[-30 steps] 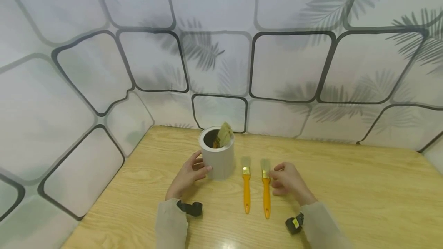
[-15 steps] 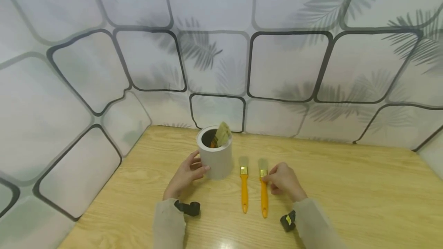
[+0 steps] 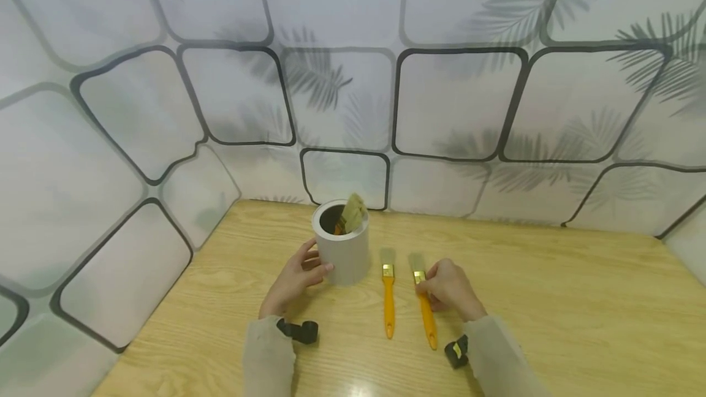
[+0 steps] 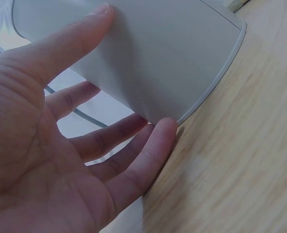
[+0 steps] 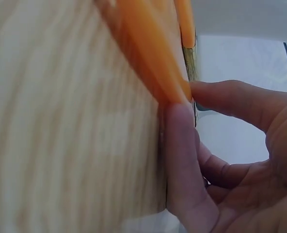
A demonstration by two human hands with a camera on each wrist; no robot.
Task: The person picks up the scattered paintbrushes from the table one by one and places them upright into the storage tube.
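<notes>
My right hand [image 3: 449,287] pinches the right paintbrush [image 3: 427,317] between thumb and fingertips, high on its orange handle near the metal band. In the right wrist view the orange handle [image 5: 146,43] meets the thumb and a fingertip. Just left of it lies a second paintbrush [image 3: 389,305], bristles pointing away from me. My left hand [image 3: 295,280] holds the left side of a grey cylindrical can [image 3: 347,262]; in the left wrist view the thumb [image 4: 80,36] lies along the can's wall while the fingers reach round its edge. The can stands upright on the table.
From the can's mouth sticks a crumpled yellow-green piece [image 3: 353,213], cloth or paper, beside something orange. The wooden table [image 3: 551,299] meets a patterned wall [image 3: 458,109] at the back and left. Both wrists carry black cameras.
My right hand has moved left onto the right paintbrush and taken hold of it. That brush has turned, its handle end swinging right. The left hand stays at the can.
</notes>
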